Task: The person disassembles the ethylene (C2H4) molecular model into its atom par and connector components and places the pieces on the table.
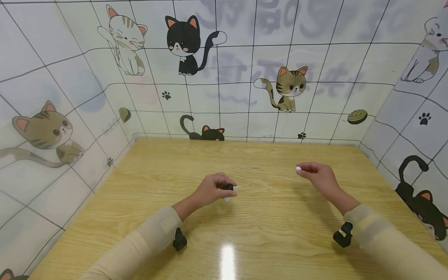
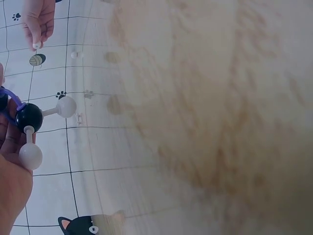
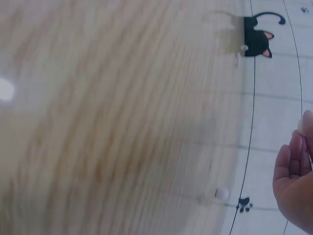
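My left hand (image 1: 216, 189) grips a ball-and-stick molecular model near the middle of the table. In the left wrist view, a black ball (image 2: 29, 118) of this model carries two white balls (image 2: 31, 156) on short white sticks. Purple connectors (image 2: 14, 97) run from it to another black ball, partly cut off by the view's edge. Off to the right, my right hand (image 1: 323, 180) pinches a small white ball (image 1: 298, 168) between thumb and fingertips, raised over the table. Its fingers (image 3: 295, 156) show at the right wrist view's edge.
On the wooden table (image 1: 273, 225) a short pale stick (image 1: 255, 167) lies beyond both hands. Another white ball (image 3: 221, 193) rests near the table's far side. White walls (image 1: 238, 105) printed with cats and grid lines stand at the back and both sides.
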`<state>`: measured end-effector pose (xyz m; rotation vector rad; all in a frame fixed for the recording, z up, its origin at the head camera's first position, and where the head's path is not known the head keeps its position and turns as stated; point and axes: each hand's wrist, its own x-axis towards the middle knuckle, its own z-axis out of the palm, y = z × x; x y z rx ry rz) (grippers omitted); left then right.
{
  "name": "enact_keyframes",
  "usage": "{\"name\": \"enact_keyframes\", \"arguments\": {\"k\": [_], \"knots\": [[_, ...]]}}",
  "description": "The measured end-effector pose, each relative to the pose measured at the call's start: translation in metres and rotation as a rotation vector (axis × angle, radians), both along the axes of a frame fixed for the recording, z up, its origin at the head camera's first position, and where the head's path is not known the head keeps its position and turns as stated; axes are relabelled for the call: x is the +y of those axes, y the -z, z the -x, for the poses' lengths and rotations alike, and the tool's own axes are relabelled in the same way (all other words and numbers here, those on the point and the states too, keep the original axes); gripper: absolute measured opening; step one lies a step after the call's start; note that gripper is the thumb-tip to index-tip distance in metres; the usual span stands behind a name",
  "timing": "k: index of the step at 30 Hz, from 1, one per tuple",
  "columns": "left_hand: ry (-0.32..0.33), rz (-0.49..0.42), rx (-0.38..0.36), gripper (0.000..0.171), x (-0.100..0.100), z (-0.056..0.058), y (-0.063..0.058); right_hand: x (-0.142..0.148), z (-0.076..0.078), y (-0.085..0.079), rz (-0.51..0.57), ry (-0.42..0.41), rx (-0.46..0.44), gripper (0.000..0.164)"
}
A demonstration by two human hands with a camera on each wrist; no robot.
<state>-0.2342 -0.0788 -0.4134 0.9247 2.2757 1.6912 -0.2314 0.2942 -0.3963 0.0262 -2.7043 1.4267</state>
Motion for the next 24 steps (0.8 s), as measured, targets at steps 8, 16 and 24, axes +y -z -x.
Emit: {"name": "enact_keyframes", "arguments": {"k": [8,16,24], "knots": [[-0.004,-0.007,-0.037,0.031,-0.003,-0.015,-0.022,0.032,0.013,0.004,-0.145,0.070,0.045,0.046],[-0.003,-0.029,-0.020,0.019,-0.004,-0.015,-0.022,0.062,0.030,0.015,-0.320,0.090,0.065,0.035],[0.009,-0.039,-0.024,0.026,-0.006,-0.016,-0.022,0.077,0.040,0.027,-0.351,0.051,0.048,0.027]]}}
